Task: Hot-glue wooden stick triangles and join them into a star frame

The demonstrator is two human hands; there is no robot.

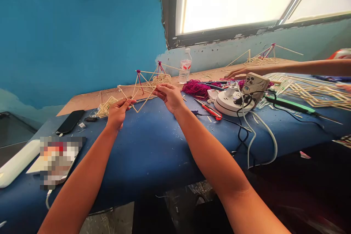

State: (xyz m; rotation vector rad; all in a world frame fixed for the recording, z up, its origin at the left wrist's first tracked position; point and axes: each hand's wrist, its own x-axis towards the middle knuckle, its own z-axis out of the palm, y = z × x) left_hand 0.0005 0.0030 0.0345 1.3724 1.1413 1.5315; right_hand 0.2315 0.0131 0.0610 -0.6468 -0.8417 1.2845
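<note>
Over the blue tabletop [153, 146], both of my hands hold a folded frame of thin pale wooden sticks [137, 111]. My left hand [118, 111] pinches a lower part of it between thumb and fingers. At the frame's right corner, my right hand [170, 97] is closed in a pinch. Just behind stand stick structures tied with magenta yarn [138, 71]. Beside my left hand lies a pile of folded sticks [105, 107].
To the right are magenta yarn [196, 88], a red cutter [211, 111], a white power strip [233, 104] with cables and a leaning phone [255, 87]. A bottle [185, 66] stands behind. A co-worker's arm [296, 69] reaches in. A black phone [70, 121] lies left.
</note>
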